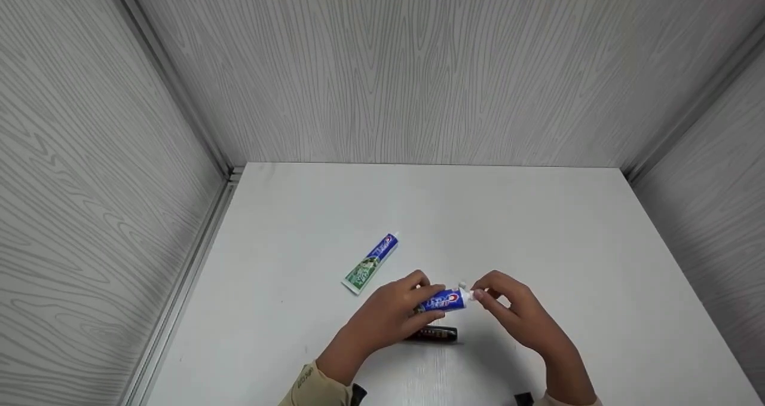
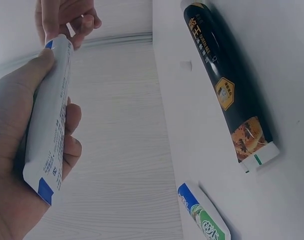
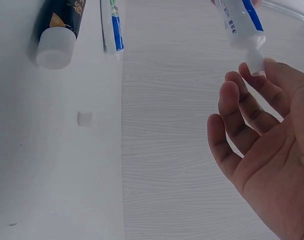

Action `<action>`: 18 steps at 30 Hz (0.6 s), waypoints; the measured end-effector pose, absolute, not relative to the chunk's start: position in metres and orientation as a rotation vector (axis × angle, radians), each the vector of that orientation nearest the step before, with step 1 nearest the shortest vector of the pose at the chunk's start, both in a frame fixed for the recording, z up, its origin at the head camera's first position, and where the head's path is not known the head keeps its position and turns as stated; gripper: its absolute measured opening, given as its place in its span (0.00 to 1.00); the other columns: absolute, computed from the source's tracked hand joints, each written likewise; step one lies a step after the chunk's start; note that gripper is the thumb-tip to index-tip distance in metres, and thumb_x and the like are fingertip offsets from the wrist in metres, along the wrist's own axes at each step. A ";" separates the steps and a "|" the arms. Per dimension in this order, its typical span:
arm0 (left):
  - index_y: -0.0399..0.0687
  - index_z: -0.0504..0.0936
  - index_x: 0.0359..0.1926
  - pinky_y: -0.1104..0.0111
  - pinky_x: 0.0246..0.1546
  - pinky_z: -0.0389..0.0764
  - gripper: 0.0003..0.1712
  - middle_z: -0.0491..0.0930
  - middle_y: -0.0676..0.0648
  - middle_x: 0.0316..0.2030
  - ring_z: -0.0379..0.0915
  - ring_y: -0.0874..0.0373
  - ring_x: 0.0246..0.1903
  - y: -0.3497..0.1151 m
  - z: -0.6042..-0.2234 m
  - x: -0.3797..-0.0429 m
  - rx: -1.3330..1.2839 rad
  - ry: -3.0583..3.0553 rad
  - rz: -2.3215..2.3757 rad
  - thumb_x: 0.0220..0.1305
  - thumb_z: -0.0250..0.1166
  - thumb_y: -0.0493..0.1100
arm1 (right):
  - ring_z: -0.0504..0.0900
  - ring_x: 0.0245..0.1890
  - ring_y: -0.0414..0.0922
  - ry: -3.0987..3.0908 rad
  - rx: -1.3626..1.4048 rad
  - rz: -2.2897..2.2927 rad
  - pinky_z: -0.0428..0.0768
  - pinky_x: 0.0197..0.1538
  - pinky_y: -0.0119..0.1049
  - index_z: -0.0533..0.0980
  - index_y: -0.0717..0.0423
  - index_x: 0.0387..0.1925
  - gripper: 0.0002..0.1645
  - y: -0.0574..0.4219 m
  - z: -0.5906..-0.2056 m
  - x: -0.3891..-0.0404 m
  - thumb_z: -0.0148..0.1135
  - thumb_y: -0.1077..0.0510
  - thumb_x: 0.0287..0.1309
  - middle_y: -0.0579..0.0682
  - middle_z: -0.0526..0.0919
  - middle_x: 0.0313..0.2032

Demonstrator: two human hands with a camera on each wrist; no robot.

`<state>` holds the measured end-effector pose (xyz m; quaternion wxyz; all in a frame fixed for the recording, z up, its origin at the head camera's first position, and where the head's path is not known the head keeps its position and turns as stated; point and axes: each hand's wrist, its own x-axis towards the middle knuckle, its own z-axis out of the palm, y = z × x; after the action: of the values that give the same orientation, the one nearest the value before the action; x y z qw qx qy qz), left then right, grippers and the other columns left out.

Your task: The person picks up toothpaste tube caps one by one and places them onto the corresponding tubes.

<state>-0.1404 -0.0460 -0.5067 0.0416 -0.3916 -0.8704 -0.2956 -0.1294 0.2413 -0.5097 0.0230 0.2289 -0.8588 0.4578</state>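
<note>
My left hand (image 1: 391,313) grips a blue-and-white toothpaste tube (image 1: 445,300) around its body, its nozzle end pointing right. At that end, the thumb and index finger of my right hand (image 1: 517,310) pinch a small white cap (image 3: 255,61); the other fingers are spread and loosely bent. Below the held tube lies a black toothpaste tube (image 2: 224,75) with a white cap (image 3: 57,48), partly covered by my left hand in the head view. A second toothpaste tube (image 1: 370,263), blue and green, lies slanted on the table beyond my left hand.
A small pale piece (image 3: 85,118), resembling a cap, rests on the white table (image 1: 287,214). Wood-grain panels enclose the table at the back (image 1: 418,71), the left (image 1: 89,185) and the right (image 1: 717,185).
</note>
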 end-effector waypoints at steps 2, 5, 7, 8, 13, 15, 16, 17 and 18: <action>0.55 0.83 0.68 0.78 0.42 0.80 0.27 0.79 0.53 0.49 0.76 0.66 0.40 -0.045 -0.507 -0.140 -1.213 -2.660 -0.888 0.77 0.62 0.61 | 0.78 0.38 0.39 -2.664 0.709 1.437 0.78 0.42 0.35 0.82 0.42 0.43 0.08 0.241 -0.511 -0.130 0.58 0.55 0.80 0.40 0.83 0.39; 0.55 0.83 0.68 0.79 0.40 0.77 0.26 0.79 0.53 0.48 0.74 0.67 0.38 -0.045 -0.507 -0.139 -1.226 -2.656 -0.870 0.77 0.63 0.60 | 0.77 0.36 0.40 -2.674 0.705 1.473 0.77 0.40 0.36 0.81 0.41 0.38 0.11 0.241 -0.514 -0.132 0.57 0.54 0.81 0.42 0.81 0.37; 0.55 0.83 0.68 0.79 0.40 0.76 0.26 0.79 0.53 0.48 0.73 0.67 0.38 -0.045 -0.507 -0.139 -1.227 -2.658 -0.859 0.77 0.63 0.60 | 0.77 0.37 0.41 -2.685 0.697 1.491 0.77 0.40 0.36 0.80 0.39 0.35 0.14 0.240 -0.515 -0.133 0.56 0.53 0.82 0.41 0.81 0.37; 0.55 0.83 0.68 0.79 0.40 0.76 0.26 0.79 0.53 0.48 0.73 0.66 0.38 -0.045 -0.507 -0.139 -1.230 -2.657 -0.854 0.77 0.63 0.59 | 0.77 0.37 0.41 -2.692 0.688 1.497 0.77 0.40 0.36 0.79 0.37 0.33 0.16 0.240 -0.516 -0.133 0.55 0.53 0.82 0.41 0.81 0.37; 0.55 0.83 0.68 0.78 0.41 0.77 0.26 0.79 0.53 0.48 0.74 0.66 0.38 -0.044 -0.506 -0.139 -1.233 -2.657 -0.857 0.78 0.62 0.60 | 0.79 0.37 0.43 -2.701 0.614 1.534 0.79 0.42 0.37 0.81 0.39 0.34 0.18 0.240 -0.518 -0.133 0.50 0.52 0.84 0.41 0.81 0.38; 0.55 0.83 0.68 0.77 0.42 0.78 0.26 0.79 0.53 0.49 0.74 0.66 0.39 -0.044 -0.506 -0.139 -1.235 -2.655 -0.866 0.78 0.61 0.60 | 0.80 0.37 0.42 -2.699 0.578 1.527 0.80 0.43 0.37 0.82 0.39 0.36 0.18 0.241 -0.519 -0.133 0.49 0.53 0.85 0.40 0.82 0.38; 0.55 0.83 0.68 0.77 0.42 0.78 0.26 0.79 0.53 0.49 0.75 0.66 0.39 -0.044 -0.506 -0.139 -1.235 -2.654 -0.868 0.78 0.61 0.60 | 0.80 0.36 0.42 -2.695 0.561 1.522 0.80 0.43 0.37 0.83 0.40 0.38 0.18 0.242 -0.519 -0.132 0.49 0.53 0.85 0.40 0.83 0.38; 0.55 0.83 0.68 0.77 0.42 0.78 0.26 0.79 0.53 0.49 0.75 0.66 0.40 -0.044 -0.506 -0.139 -1.236 -2.654 -0.870 0.78 0.61 0.60 | 0.80 0.36 0.42 -2.689 0.547 1.513 0.80 0.43 0.37 0.83 0.39 0.39 0.18 0.242 -0.519 -0.132 0.49 0.54 0.85 0.40 0.83 0.39; 0.55 0.83 0.68 0.77 0.42 0.78 0.26 0.79 0.53 0.49 0.75 0.65 0.40 -0.044 -0.506 -0.139 -1.235 -2.656 -0.870 0.78 0.61 0.60 | 0.81 0.36 0.42 -2.680 0.532 1.505 0.81 0.43 0.38 0.83 0.39 0.40 0.17 0.243 -0.519 -0.131 0.49 0.55 0.84 0.39 0.84 0.39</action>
<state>-0.1391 -0.0443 -0.5062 0.0429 -0.4039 -0.8684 -0.2845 -0.1311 0.2433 -0.5192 0.0111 0.1704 -0.8591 0.4825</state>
